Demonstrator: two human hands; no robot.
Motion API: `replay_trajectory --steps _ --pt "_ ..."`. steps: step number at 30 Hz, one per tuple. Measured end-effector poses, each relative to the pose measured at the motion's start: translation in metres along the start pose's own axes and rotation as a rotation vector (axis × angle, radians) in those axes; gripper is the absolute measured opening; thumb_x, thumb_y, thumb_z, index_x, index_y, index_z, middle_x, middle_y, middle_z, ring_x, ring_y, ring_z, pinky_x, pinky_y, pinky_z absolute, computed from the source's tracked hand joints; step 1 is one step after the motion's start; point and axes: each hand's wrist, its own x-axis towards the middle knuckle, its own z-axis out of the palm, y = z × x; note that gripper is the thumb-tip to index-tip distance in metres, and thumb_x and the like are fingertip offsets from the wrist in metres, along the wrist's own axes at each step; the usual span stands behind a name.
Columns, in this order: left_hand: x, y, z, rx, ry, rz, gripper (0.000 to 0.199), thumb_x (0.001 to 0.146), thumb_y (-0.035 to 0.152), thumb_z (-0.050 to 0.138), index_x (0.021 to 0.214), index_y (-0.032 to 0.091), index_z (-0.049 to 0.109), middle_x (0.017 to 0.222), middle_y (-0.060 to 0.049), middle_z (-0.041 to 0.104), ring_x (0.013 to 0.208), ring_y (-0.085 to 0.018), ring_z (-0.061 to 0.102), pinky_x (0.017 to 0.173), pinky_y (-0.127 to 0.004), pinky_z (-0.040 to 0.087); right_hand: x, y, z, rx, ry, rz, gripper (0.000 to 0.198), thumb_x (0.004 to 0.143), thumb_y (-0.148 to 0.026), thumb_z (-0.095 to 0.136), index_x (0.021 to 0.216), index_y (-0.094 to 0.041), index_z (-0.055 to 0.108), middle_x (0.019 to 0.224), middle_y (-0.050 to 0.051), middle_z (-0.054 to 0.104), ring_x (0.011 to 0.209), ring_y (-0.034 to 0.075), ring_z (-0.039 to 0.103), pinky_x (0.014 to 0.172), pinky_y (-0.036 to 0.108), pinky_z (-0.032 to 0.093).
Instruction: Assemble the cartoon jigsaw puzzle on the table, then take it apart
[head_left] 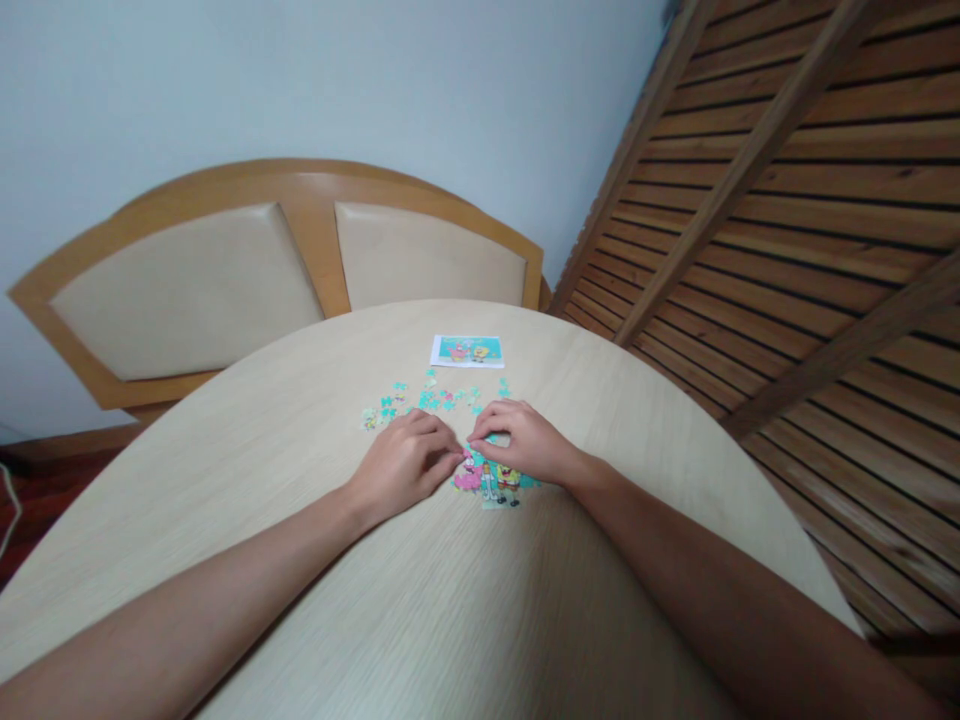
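A partly joined jigsaw puzzle (489, 482) with pink, yellow and teal cartoon figures lies flat on the table, partly covered by my right hand. My left hand (411, 455) rests at its left side, fingers curled, thumb and index fingertips together at the pink figure's upper edge. What those fingertips hold, if anything, is hidden. Over the puzzle's top edge, my right hand (521, 440) pinches what looks like a small puzzle piece between thumb and index finger. Several loose puzzle pieces (427, 400), mostly teal, are scattered just beyond both hands.
A reference picture card (469, 351) with the same figures lies behind the loose pieces. Everything sits on a round pale wooden table (300, 430). Beyond its far edge stands a padded bench back (307, 185); slatted wooden panelling (787, 200) rises at the right.
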Motion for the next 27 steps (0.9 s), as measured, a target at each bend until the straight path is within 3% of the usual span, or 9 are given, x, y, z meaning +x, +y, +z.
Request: replay_trajectory --steps 6,10,13,15,19,22,25,27 --pt "0.000 -0.001 -0.002 0.014 0.007 0.019 0.016 0.095 0.029 0.057 0.096 0.023 0.072 0.100 -0.005 0.072 0.096 -0.023 0.062 0.090 -0.039 0.048 0.000 0.002 0.001 0.005 -0.004 -0.006 0.003 0.086 -0.023 0.073 0.086 -0.022 0.076 0.088 0.003 0.073 0.085 0.018 0.067 0.083 0.032 0.050" --pt "0.003 -0.017 -0.007 0.084 0.142 -0.138 0.020 0.097 0.029 0.053 0.106 0.021 0.068 0.107 -0.007 0.072 0.100 -0.025 0.062 0.093 -0.043 0.049 0.000 0.003 0.001 0.013 -0.010 -0.006 0.004 0.087 -0.023 0.072 0.086 -0.021 0.076 0.089 0.003 0.073 0.085 0.018 0.067 0.083 0.032 0.050" --pt "0.004 -0.031 -0.007 0.175 0.169 -0.241 0.028 0.095 0.030 0.055 0.117 0.016 0.065 0.120 -0.011 0.070 0.109 -0.029 0.061 0.098 -0.049 0.048 0.000 0.002 0.001 0.015 -0.018 -0.007 0.005 0.087 -0.022 0.072 0.085 -0.021 0.076 0.088 0.004 0.073 0.084 0.018 0.067 0.083 0.032 0.050" --pt "0.004 -0.035 -0.004 0.191 0.133 -0.223 0.037 0.095 0.033 0.055 0.127 0.015 0.062 0.130 -0.013 0.066 0.119 -0.031 0.058 0.104 -0.051 0.045 0.000 0.002 0.001 0.011 -0.017 -0.004 0.006 0.088 -0.024 0.072 0.085 -0.021 0.076 0.087 0.004 0.073 0.085 0.018 0.067 0.083 0.032 0.050" --pt "0.004 -0.030 0.001 0.156 -0.019 -0.051 0.044 0.098 0.035 0.051 0.139 0.021 0.055 0.148 -0.010 0.053 0.139 -0.031 0.044 0.115 -0.054 0.035 0.000 0.001 0.001 0.011 -0.004 0.001 0.006 0.088 -0.025 0.072 0.085 -0.021 0.076 0.088 0.004 0.073 0.086 0.018 0.067 0.084 0.033 0.050" --pt "0.005 -0.023 0.000 0.142 -0.071 -0.004 0.037 0.099 0.035 0.049 0.133 0.022 0.060 0.143 -0.010 0.058 0.133 -0.030 0.050 0.113 -0.055 0.035 0.000 0.001 0.001 0.020 0.002 0.003 0.005 0.087 -0.024 0.072 0.086 -0.022 0.077 0.088 0.004 0.074 0.085 0.018 0.068 0.084 0.033 0.051" --pt "0.006 -0.020 -0.003 0.173 -0.012 -0.044 0.032 0.099 0.036 0.050 0.121 0.019 0.065 0.127 -0.012 0.067 0.121 -0.030 0.057 0.109 -0.053 0.039 0.000 0.000 0.000 0.025 0.003 0.014 0.003 0.086 -0.022 0.073 0.085 -0.021 0.076 0.088 0.004 0.074 0.085 0.018 0.067 0.083 0.032 0.051" --pt "0.006 -0.021 -0.003 0.195 0.019 -0.067 0.035 0.098 0.038 0.051 0.124 0.018 0.063 0.129 -0.013 0.065 0.124 -0.031 0.055 0.110 -0.053 0.038 0.001 -0.001 0.000 0.028 0.003 0.018 0.003 0.086 -0.021 0.073 0.084 -0.021 0.076 0.088 0.004 0.073 0.085 0.018 0.067 0.083 0.032 0.051"
